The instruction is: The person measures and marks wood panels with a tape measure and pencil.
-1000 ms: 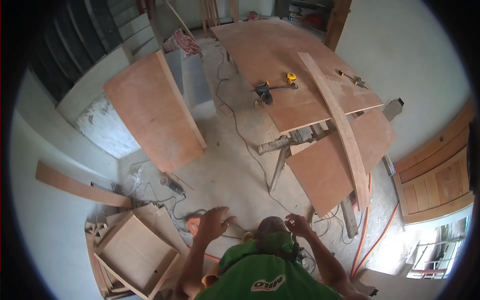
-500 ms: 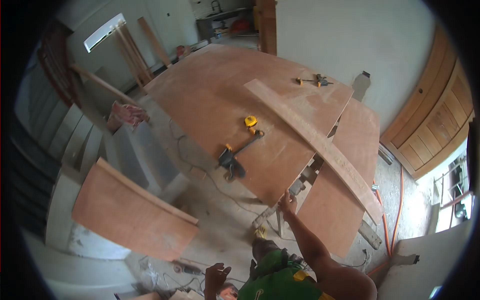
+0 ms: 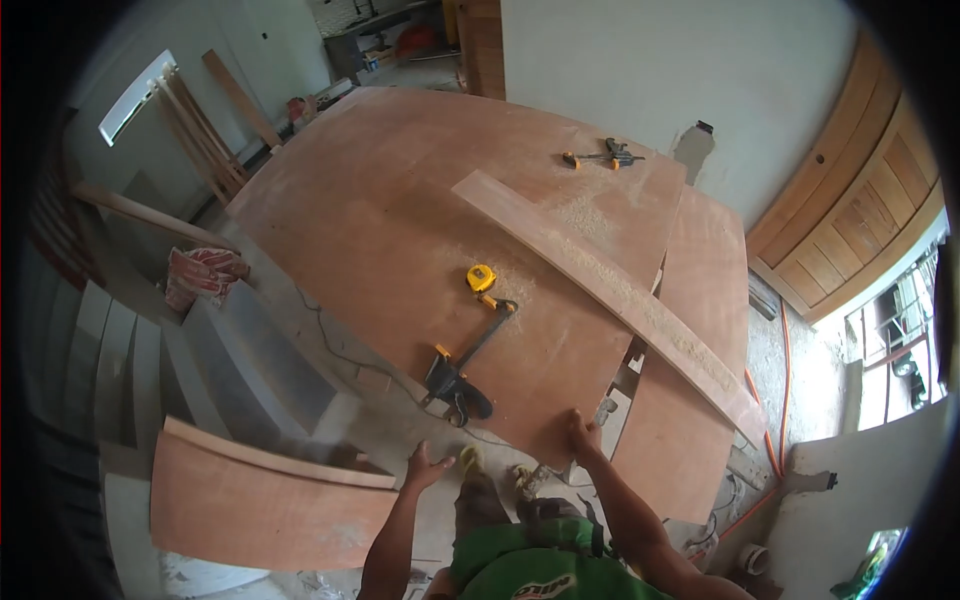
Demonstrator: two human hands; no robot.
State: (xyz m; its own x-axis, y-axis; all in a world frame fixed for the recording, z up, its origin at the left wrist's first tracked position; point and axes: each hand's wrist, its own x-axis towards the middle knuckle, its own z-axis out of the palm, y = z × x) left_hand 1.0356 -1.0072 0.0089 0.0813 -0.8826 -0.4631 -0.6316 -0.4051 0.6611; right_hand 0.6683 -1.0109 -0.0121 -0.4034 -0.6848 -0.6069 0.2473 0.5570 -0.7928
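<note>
My right hand (image 3: pixel 585 436) is at the near edge of a large plywood sheet (image 3: pixel 400 200), its fingers closed around the edge by the gap between two sheets. My left hand (image 3: pixel 428 466) is held low over the floor with fingers apart and nothing in it. On the large sheet lie a bar clamp (image 3: pixel 465 365), a yellow tape measure (image 3: pixel 481 278) and, farther back, a second clamp (image 3: pixel 605 155). A long board (image 3: pixel 610 285) with sawdust on it lies diagonally across the large sheet and the narrower right sheet (image 3: pixel 680 400).
Stairs (image 3: pixel 250 350) with a red and white bag (image 3: pixel 203 275) are at the left. A curved plywood piece (image 3: pixel 265 500) leans at the lower left. A cable (image 3: pixel 340 345) runs over the floor. Wooden doors (image 3: pixel 860 210) and an orange hose (image 3: pixel 786 370) are at the right.
The view has shifted as the body moved. My left hand has come up and forward with its fingers spread. My right hand has moved from the gap onto the large sheet's near edge.
</note>
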